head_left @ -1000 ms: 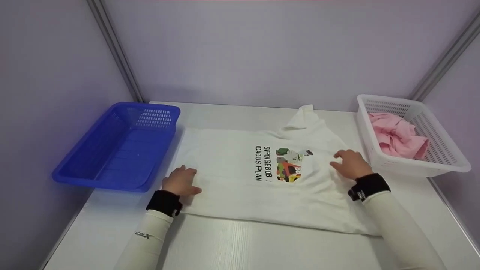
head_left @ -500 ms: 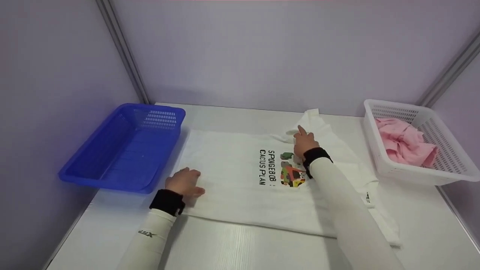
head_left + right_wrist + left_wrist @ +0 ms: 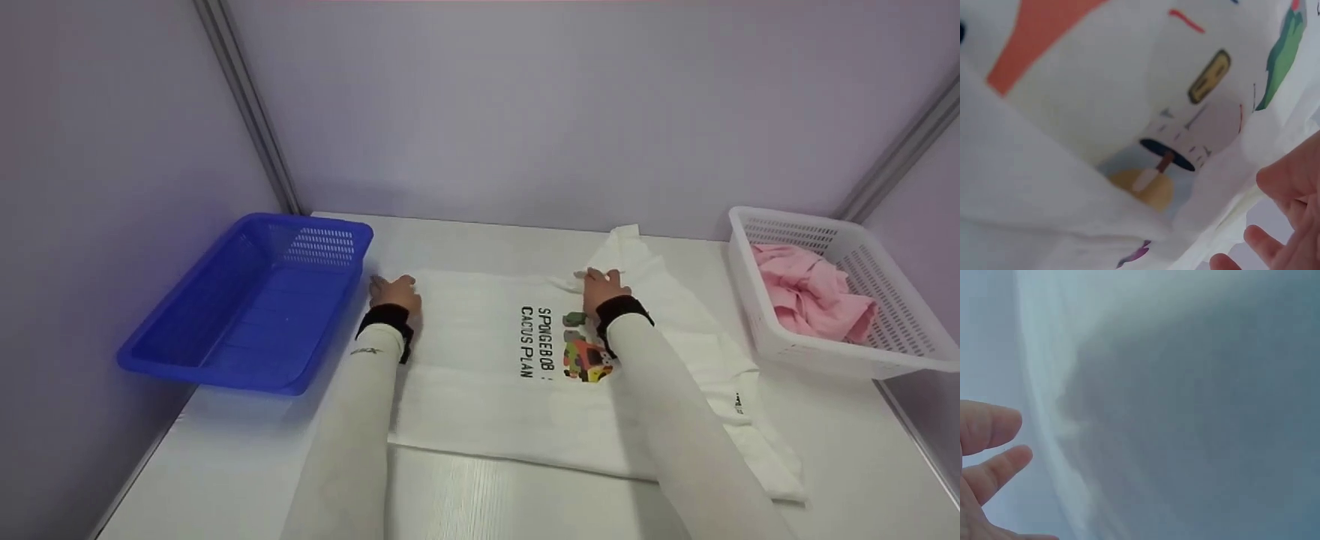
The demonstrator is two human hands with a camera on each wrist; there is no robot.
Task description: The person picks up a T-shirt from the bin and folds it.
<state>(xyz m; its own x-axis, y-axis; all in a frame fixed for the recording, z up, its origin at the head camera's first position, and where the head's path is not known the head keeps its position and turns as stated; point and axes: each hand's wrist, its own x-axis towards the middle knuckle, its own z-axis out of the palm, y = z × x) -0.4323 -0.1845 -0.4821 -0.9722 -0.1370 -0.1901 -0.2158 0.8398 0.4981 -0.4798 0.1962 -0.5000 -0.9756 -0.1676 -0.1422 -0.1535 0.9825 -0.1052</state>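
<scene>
A white T-shirt [image 3: 465, 405] with black lettering and a colourful cartoon print lies on the table, its hem to the left and one sleeve [image 3: 624, 244] pointing to the back. My left hand [image 3: 396, 294] is at the shirt's far hem corner; in the left wrist view its fingers [image 3: 1002, 424] are spread beside the cloth's edge, with nothing between them. My right hand [image 3: 604, 291] reaches over the print to the shirt's far side, near the base of that sleeve. In the right wrist view, its thumb and fingers [image 3: 1264, 244] are apart at the cloth's edge. My right forearm covers part of the shirt.
To the left stands a blue plastic basket [image 3: 247, 379], close to my left hand. A white basket [image 3: 836, 356] holding a crumpled pink cloth [image 3: 810, 292] stands at the right. Walls [image 3: 525, 112] enclose the white table [image 3: 465, 502] at the back and sides.
My left hand has moved from the near part of the hem to its far corner. My right hand has gone from the shirt's right part leftward to the far edge by the sleeve.
</scene>
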